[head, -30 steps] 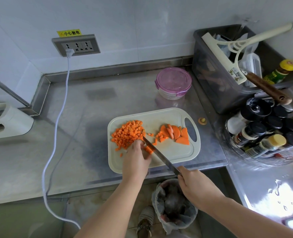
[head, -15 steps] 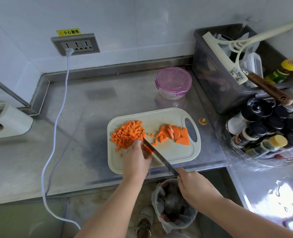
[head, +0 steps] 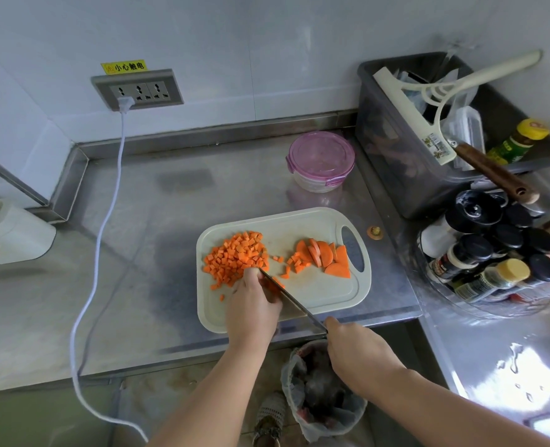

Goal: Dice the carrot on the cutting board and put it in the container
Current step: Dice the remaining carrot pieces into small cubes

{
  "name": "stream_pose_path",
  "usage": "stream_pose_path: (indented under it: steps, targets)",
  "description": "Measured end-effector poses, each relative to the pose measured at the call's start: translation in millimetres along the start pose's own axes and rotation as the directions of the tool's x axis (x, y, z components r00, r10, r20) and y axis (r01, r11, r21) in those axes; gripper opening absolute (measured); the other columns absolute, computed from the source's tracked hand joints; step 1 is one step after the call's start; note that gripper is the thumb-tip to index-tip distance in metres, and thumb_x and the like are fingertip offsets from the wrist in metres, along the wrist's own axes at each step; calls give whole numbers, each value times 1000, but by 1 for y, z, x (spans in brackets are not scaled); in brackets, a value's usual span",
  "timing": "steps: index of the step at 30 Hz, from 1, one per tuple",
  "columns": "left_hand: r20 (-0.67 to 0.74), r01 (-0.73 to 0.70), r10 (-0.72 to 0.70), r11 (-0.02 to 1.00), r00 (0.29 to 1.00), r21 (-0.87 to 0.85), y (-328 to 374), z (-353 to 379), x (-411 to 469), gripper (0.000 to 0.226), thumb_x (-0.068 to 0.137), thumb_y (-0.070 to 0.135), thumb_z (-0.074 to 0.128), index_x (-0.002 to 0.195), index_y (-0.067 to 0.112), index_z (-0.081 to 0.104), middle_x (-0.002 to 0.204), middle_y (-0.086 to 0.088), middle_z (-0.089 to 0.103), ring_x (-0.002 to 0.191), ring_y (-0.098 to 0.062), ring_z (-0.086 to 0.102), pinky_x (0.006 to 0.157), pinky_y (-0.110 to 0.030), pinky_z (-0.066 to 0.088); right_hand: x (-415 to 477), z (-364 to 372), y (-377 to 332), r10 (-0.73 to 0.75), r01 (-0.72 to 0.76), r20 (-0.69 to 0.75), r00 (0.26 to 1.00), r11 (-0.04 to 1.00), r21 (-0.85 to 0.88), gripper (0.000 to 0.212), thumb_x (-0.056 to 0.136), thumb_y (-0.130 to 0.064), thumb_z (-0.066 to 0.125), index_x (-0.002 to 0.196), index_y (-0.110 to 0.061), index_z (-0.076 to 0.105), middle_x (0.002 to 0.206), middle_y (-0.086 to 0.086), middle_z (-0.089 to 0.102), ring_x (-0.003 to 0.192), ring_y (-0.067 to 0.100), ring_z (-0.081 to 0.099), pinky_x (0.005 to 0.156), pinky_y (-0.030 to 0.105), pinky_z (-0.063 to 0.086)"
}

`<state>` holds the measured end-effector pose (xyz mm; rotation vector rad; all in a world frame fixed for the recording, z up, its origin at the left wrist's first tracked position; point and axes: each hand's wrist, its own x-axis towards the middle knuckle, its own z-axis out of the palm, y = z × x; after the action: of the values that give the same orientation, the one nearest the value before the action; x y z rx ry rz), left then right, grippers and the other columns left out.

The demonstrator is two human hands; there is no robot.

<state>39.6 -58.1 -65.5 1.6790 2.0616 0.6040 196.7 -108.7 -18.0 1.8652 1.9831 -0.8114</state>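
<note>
Wide bare counter (head: 157, 253) lay left of the cutting board (head: 318, 295), crossed by a white cord (head: 104, 241) running from wall to near edge. Far of the board, an open strip led up to the lidded container (head: 321, 159). The right side was tight: a dark tub (head: 393, 175) and a cluster of bottles (head: 493, 253) walled it off. On the board, the diced pile (head: 234, 258) filled the left, slices (head: 326, 258) the right, with the knife (head: 294, 302) slanting across the near middle.
</note>
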Motion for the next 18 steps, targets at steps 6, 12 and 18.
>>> stream_pose_path:
  steps: [6, 12, 18]
  targets:
    - [-52, -31, 36, 995, 998, 98, 3, -5, 3, 36, 76, 29, 71, 103, 18, 50, 99, 1, 65, 98, -23, 59, 82, -36, 50, 1, 0, 12, -50, 46, -93, 994, 998, -45, 30, 99, -13, 39, 129, -18, 41, 92, 3, 65, 71, 23, 61, 53, 29, 45]
    - [-114, -52, 42, 996, 993, -79, -20, -27, 13, 25, 84, 11, 64, 108, 15, 58, 108, 1, 60, 101, -22, 58, 81, -34, 49, 13, -20, 18, -164, 151, -189, 968, 985, -79, 35, 99, -14, 37, 132, -24, 40, 86, -1, 61, 71, 24, 60, 59, 32, 46]
    - [-35, -164, 160, 950, 986, -266, -26, -75, 52, 43, 87, -8, 46, 84, 28, 68, 93, 13, 63, 84, 4, 56, 74, -5, 38, 32, -40, 17, -281, 186, -250, 926, 920, -345, 37, 95, -9, 44, 127, -27, 42, 79, -7, 44, 63, 21, 46, 43, 24, 20]
